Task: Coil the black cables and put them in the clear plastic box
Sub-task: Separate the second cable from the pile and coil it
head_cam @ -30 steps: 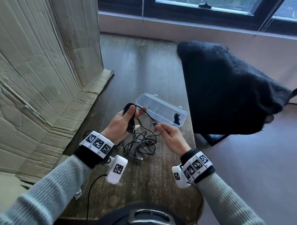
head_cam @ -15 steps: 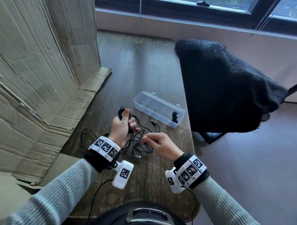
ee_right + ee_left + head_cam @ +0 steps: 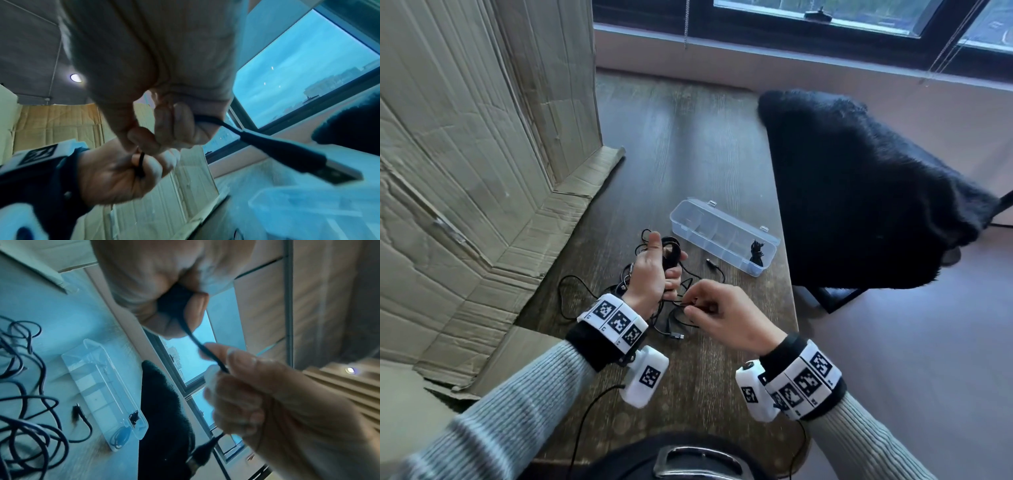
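Two hands work one black cable close to the body; the right hand (image 3: 726,317) pinches the free run of the cable (image 3: 202,348) between thumb and fingertips, its plug end (image 3: 304,160) sticking out past the knuckles; the left hand (image 3: 650,274), just ahead and to its left, is curled round the coil (image 3: 671,253) wound so far, thumb raised; the short taut stretch between them runs roughly left to right, so the next wrap, as I judge it, has the right hand carry its end up and over to the left; loose black cables (image 3: 674,318) lie tangled on the bench (image 3: 688,154) beneath both hands; beyond the right hand, farther out and rightward, sits the clear plastic box (image 3: 722,236), open, long axis slanting away to the left, with a small black bundle (image 3: 756,251) in its near right compartment; the right hand is the nearer to it; past the box a black furry chair (image 3: 859,192) stands off the bench edge; flattened cardboard (image 3: 465,154) leans beyond the left hand; a window (image 3: 825,20) closes the far wall.
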A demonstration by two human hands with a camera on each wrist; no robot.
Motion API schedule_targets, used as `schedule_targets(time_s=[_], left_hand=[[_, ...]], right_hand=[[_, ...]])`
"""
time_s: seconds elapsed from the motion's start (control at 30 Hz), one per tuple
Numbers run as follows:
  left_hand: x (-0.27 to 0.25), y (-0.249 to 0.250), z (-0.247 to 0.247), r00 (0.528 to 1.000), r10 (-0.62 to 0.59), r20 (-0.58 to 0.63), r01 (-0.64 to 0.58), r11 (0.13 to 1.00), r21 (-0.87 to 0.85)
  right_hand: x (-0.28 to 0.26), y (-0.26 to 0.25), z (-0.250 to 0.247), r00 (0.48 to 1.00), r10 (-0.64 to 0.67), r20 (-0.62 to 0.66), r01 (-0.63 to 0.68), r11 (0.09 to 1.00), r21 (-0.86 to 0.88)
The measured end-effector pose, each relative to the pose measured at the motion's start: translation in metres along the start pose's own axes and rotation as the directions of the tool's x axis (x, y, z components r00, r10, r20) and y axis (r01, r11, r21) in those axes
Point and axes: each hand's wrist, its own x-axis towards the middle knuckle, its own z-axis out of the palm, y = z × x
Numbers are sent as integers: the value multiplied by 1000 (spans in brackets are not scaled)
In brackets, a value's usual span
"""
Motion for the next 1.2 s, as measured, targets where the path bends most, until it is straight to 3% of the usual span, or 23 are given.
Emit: schedule_targets(time_s=[0.2,0.33,0.43,0.53,0.77,0.9,1.03,1.1,1.2], left_hand=[[-1,-12,1,990,-5,142,-47,930,365],[-14,-13,3,947,32,319,-215,803,556],[-23,-13,6,905,-95,415,-133,862,489],[-30,-10,8,851,-193,489,-11,923,385],[-20,-17,-5,867,-160,472,-141,829,541],[-12,-21,-6,860,-156,485,-140,843,520],[-6,-26,-7,863,-61,502,-267,788,554],[-6,-23,-7,859,22,511,-376,703,603],[-9,-16,-13,807,127,577,-583,323,745]], right_hand=[[11,-8,-33,996,-91,17,93,985,-149],[23,-11,-45,999,-47,22,50,975,-215],[33,-8,-54,998,40,56,-22,958,-284],[36,-7,-54,988,16,151,40,932,-359],[29,2,-42,979,-37,200,101,940,-324],[25,7,-39,988,-110,108,133,965,-226],[22,15,-35,983,-184,8,181,963,-197],[21,19,-35,989,-140,-49,129,976,-176],[22,25,-42,988,-38,-152,20,993,-115]])
